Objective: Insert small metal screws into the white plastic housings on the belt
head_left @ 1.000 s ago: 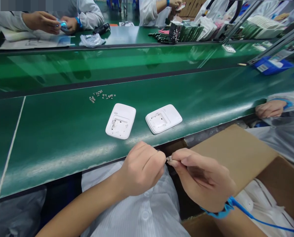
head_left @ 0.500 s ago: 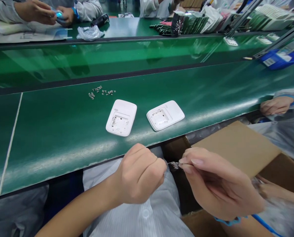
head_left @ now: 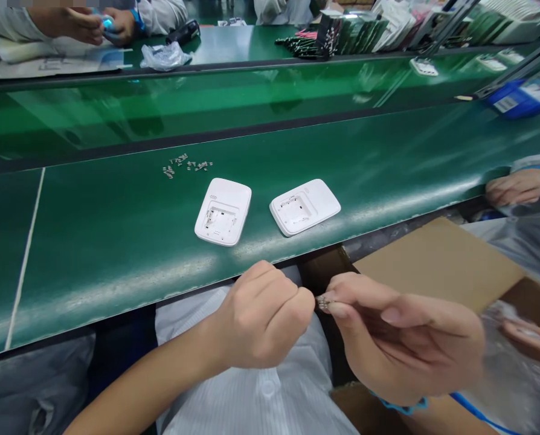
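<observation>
Over my lap, my left hand (head_left: pixel 270 317) is closed in a fist, back of the hand up; what its fingertips hold is hidden. Close beside it, my right hand (head_left: pixel 401 332) pinches a small strip of metal clips (head_left: pixel 323 302) between thumb and forefinger, and the strip reaches up to the left fist. Two white plastic housings lie on the green bench beyond my hands: the left housing (head_left: pixel 234 194) and the right housing (head_left: pixel 322 199), each with a square recess. Several loose small metal pieces (head_left: pixel 200 165) are scattered behind the left housing.
An open cardboard box (head_left: pixel 442 266) stands below the bench edge on the right. A co-worker's hand (head_left: pixel 517 187) rests on the bench at right, near a blue bin (head_left: pixel 521 99). Across the raised green ledge (head_left: pixel 234 93), another person's hands (head_left: pixel 116 27) hold a glowing item.
My hands have come closer together, and less of the metal strip shows between them. The view has shifted slightly. At lower right, a co-worker's hand with clear plastic has moved.
</observation>
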Available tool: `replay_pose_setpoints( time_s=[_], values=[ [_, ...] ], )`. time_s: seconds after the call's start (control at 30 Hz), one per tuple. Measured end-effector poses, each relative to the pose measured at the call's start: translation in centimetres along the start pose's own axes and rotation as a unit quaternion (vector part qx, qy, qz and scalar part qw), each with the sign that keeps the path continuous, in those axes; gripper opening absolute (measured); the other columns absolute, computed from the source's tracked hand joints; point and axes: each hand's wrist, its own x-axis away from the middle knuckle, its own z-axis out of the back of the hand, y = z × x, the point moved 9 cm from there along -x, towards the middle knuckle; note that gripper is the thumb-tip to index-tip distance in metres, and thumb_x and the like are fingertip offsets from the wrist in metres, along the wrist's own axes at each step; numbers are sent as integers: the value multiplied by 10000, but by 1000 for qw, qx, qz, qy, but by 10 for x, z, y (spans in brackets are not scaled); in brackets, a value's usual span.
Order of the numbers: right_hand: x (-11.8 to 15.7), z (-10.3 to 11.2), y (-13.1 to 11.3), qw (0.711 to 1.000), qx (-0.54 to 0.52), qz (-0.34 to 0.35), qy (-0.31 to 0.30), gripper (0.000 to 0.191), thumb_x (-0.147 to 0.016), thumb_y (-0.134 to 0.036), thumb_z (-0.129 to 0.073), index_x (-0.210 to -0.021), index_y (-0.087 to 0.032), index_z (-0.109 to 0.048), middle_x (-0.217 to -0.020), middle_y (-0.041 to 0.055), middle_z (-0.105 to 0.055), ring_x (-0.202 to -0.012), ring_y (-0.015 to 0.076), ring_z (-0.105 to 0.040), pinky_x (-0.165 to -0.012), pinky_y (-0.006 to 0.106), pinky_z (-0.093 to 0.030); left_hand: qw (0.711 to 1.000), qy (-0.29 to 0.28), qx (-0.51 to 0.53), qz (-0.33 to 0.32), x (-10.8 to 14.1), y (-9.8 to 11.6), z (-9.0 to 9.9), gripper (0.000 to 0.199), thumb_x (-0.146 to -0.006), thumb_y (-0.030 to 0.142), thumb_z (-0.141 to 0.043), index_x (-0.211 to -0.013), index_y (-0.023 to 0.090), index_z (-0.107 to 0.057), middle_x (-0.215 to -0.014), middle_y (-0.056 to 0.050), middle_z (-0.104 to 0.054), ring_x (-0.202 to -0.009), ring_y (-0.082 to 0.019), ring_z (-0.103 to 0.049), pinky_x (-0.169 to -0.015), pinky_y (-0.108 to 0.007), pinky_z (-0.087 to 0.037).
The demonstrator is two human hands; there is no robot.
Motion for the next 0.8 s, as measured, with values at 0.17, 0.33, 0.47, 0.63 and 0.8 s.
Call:
replay_pose_setpoints(
  time_s=[0.17, 0.33, 0.47, 0.63, 0.8],
  values=[
    [1, 0, 3, 999, 5, -18, -29, 415, -763, 79, -623, -968, -239, -451, -832, -12, -684, -648, 130, -646, -598, 270, -580, 999, 20, 24, 33, 4, -5, 9, 214, -804, -8, -499, -924, 169, -513, -640, 25, -478, -592, -119, -420, -551, -293, -348],
    [-1, -16, 3, 996, -1, -46, -70, 370, -795, 71, -580, -904, -250, -430, -762, -35, -660, -631, 118, -616, -534, 236, -535, 998, 22, 37, 47, 6, -5, 4, 174, -832, 21, -505, -916, 173, -505, -658, 19, -502, -586, -120, -439, -550, -292, -360],
    [5, -13, 5, 998, -21, -46, -45, 376, -791, 72, -580, -926, -248, -437, -797, -34, -672, -633, 122, -625, -566, 266, -549, 999, -15, 27, 29, 6, -1, -5, 146, -847, 36, -506, -901, 172, -502, -629, 24, -490, -560, -124, -396, -534, -305, -305],
    [14, 3, 14, 999, -2, -51, -4, 368, -808, -4, -672, -938, -260, -440, -805, -26, -702, -632, 149, -660, -608, 308, -577, 999, -30, 16, 31, 7, -3, -5, 178, -847, 14, -479, -914, 178, -502, -620, 42, -457, -562, -115, -394, -539, -297, -309],
    [13, 2, 13, 998, 7, -55, -10, 385, -803, 28, -647, -964, -254, -441, -829, -20, -701, -679, 151, -673, -633, 303, -589, 997, -6, 42, 59, 10, -9, 2, 226, -817, -22, -488, -922, 177, -502, -650, 31, -492, -603, -109, -414, -559, -277, -366]
  ],
)
